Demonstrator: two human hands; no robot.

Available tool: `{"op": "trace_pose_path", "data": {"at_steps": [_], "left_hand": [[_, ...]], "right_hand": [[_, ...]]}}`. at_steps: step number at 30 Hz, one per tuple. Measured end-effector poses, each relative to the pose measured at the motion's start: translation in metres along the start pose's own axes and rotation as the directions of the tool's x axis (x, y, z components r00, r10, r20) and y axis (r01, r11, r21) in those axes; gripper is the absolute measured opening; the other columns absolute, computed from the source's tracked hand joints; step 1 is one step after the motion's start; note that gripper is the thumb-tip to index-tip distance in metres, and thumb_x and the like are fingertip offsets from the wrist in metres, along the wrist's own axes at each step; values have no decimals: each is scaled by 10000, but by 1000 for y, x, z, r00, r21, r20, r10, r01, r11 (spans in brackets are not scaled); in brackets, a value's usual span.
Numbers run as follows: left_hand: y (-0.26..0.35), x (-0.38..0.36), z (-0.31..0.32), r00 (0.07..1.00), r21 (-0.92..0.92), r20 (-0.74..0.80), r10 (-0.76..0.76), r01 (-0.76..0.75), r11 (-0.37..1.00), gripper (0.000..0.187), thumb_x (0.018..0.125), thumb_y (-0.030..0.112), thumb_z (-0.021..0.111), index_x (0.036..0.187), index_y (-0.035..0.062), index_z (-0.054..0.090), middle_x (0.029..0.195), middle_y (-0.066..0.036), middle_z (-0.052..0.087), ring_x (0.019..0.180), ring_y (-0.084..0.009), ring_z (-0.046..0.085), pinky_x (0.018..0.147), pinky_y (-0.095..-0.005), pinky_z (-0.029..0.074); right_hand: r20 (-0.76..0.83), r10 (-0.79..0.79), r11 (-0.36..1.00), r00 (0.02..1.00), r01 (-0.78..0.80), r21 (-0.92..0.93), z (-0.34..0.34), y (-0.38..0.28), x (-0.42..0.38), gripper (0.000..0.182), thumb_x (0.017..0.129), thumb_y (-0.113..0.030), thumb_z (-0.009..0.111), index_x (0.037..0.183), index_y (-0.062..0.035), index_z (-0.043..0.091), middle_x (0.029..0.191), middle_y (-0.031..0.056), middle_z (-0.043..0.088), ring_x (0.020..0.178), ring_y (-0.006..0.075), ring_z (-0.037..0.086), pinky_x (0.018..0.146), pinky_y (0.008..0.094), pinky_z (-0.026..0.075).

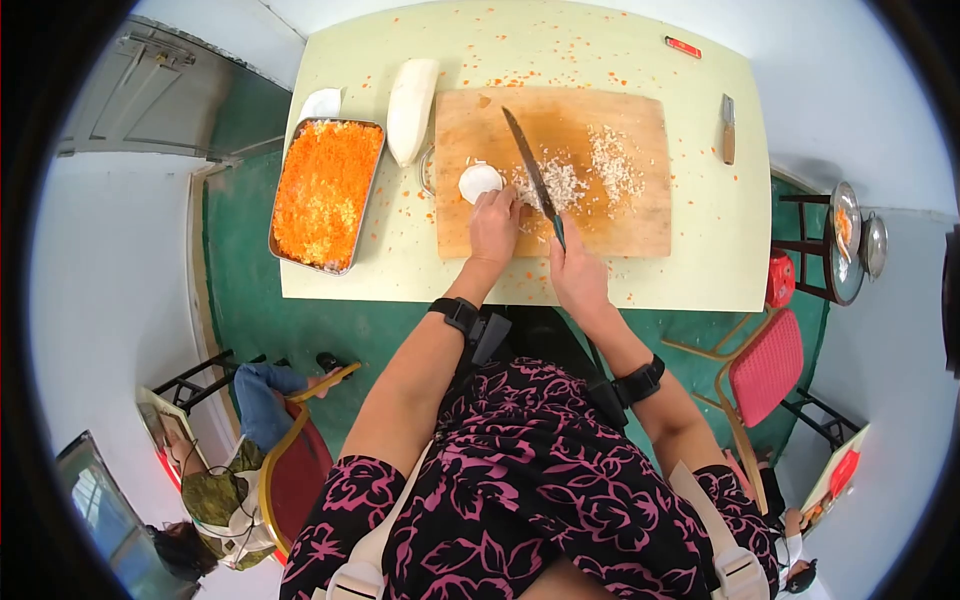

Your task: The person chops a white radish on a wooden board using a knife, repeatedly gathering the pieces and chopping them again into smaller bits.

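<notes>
My right hand grips the handle of a kitchen knife, whose long dark blade slants up and left over the wooden cutting board. Finely chopped white bits lie under and beside the blade, with another patch to the right. My left hand is closed, its bent fingertips against the lower edge of a round white radish piece on the board. Some of those fingertips are hard to make out. Beyond the board's left edge lies a large peeled white radish.
On the table's left stands a metal tray heaped with chopped orange and yellowish bits. A wooden-handled knife and a red tool lie at right. Orange crumbs dot the tabletop. A red chair and seated people are nearby.
</notes>
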State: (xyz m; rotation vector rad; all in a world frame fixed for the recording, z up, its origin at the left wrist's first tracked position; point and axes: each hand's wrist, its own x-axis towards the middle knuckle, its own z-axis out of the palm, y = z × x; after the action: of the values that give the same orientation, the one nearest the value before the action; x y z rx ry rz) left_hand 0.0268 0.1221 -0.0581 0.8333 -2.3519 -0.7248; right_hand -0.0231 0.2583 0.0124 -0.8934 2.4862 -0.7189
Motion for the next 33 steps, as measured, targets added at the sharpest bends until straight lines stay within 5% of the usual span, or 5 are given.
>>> {"op": "trace_pose_path", "data": {"at_steps": [25,33], "left_hand": [[-1,-2,3,999,-58,-3,45,-45,997,75,664,-2,629,736,14,614,777,-129,574,780,-318,541,707,-387,460],[-4,-3,3,998,-51,3,69,-69,996,104,649,-9,631,750,10,620,795,-129,583,791,-311,544,721,-379,461]], "right_hand": [[-59,-122,992,991,120,-38,9,3,4,424,893,-259,461,1272,-77,406,750,207,609,619,384,590,568,477,470],[42,-62,996,997,65,-60,13,6,7,446,895,-255,454,1298,-76,386,741,207,610,635,385,594,584,483,466]]}}
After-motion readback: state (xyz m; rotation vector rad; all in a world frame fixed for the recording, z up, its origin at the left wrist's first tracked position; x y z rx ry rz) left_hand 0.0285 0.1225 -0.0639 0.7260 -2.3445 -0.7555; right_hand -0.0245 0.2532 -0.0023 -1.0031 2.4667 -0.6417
